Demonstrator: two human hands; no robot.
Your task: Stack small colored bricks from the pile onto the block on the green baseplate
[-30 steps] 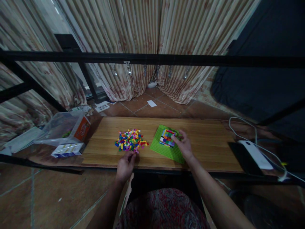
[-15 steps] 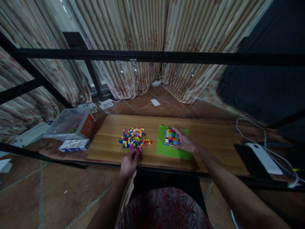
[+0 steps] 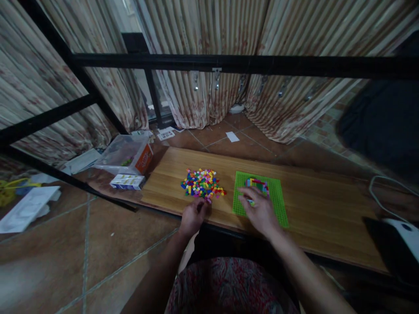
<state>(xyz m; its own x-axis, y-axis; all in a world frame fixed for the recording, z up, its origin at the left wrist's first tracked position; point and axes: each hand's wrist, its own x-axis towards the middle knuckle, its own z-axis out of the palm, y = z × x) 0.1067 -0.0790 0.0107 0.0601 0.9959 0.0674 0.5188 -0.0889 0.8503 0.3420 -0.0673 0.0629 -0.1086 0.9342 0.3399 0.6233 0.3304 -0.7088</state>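
Note:
My left hand [image 3: 195, 214] is closed in a pinch at the near edge of a pile of small, many-coloured toy building bricks [image 3: 201, 183]. Whatever its fingertips hold is too small to make out. Over the bright green baseplate [image 3: 277, 203] is my right hand [image 3: 261, 211], its thumb and fingers bent towards each other. It covers the near left part of a low block of coloured bricks [image 3: 262, 185] built on the plate. A small pale piece shows beneath its fingers; whether they grip it is unclear.
The wooden board [image 3: 321, 209] carries the pile and the plate. At its left stand a clear plastic bin [image 3: 121, 152] with an orange label and a small carton [image 3: 127, 182]. A white device with a cable [image 3: 404, 233] lies at the right end. Black metal bars [image 3: 229, 63] cross behind.
My view has swung, so the scene sits further right. My right hand has moved from the right side of the brick block to its near left. My left hand stays at the pile's edge.

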